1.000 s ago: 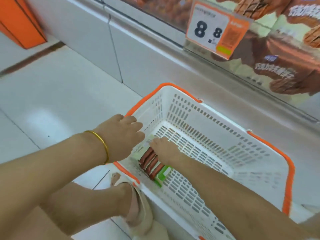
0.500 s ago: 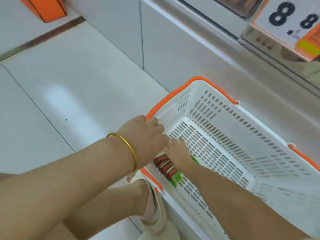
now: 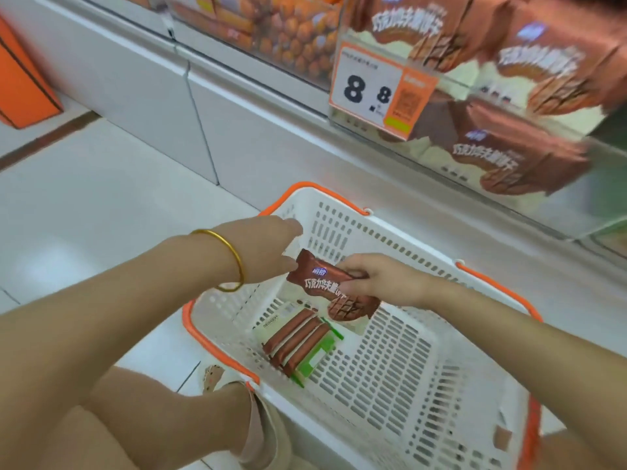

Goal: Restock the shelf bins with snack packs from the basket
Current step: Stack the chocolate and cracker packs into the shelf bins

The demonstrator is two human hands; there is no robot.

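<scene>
A white basket with an orange rim stands on the floor before the shelf. My right hand pinches a brown chocolate wafer snack pack and holds it above the basket's left end. My left hand reaches over the basket's left rim, fingers extended, touching the top corner of that pack. On the basket floor lies a green and white pack with brown sticks pictured on it. At the upper right, the clear shelf bin holds several matching brown packs.
A price tag reading 8.8 hangs on the bin's front. A neighbouring bin to the left holds orange packs. An orange box stands at the far left. My sandalled foot sits beside the basket on the white tile floor.
My right hand has lifted a brown snack pack out of the basket. My left hand rose from the basket rim to meet it. The view tilted up toward the shelf.
</scene>
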